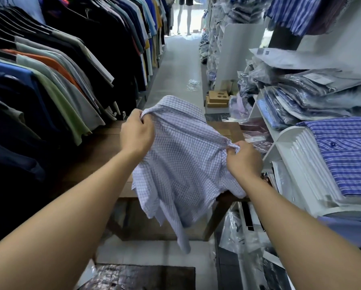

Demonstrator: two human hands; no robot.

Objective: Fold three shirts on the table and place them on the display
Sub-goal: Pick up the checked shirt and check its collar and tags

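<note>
Many hanging shirts [49, 80] fill the rail on the left, and they are not part of this job. Next comes the left hand [137, 132]. Its fingers are curled tight and pinch one shoulder of the checked shirt [181, 162], up near the collar. The shirt is held up in the middle, over the brown table [100, 151]. Its bottom part droops past the near edge of the table, and one sleeve dangles down toward the floor. The right hand [244, 162] pinches the other shoulder the same way, a bit lower than the left one. On the far right is the white display shelf [288, 147], with a folded blue shirt [347, 160] on top.

I think the step now is to spread the checked shirt flat so it can be folded. To do it well, hold both hands level and pull the shoulders gently apart until the cloth is smooth. Then lay it down on the table, with the sleeve brought up too. A crooked start would likely make a crooked fold.
</note>
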